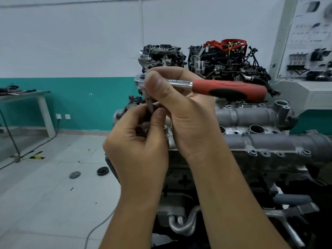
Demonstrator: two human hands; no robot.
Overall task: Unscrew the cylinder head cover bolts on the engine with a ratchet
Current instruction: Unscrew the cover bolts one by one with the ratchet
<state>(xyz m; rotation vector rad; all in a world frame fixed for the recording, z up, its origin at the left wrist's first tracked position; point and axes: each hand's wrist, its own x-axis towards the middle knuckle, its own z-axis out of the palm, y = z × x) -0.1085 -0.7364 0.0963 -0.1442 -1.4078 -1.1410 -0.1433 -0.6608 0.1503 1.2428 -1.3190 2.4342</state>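
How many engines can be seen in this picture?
3. The engine being worked on stands in front, under the hands. A bare grey engine stands at the back wall. An engine with red straps stands to its right. Others may be hidden.

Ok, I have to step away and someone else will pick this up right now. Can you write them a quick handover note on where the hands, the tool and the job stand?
Right hand: grips the ratchet near its head, held up in the air above the engine; the red handle sticks out to the right.
Left hand: pinches the bit hanging down from the ratchet head.
Bolts: several still sit along the front edge of the cover.
Done: cannot tell whether any bolt is out yet.
Left: set the bit on a bolt, loosen it, then do the rest.
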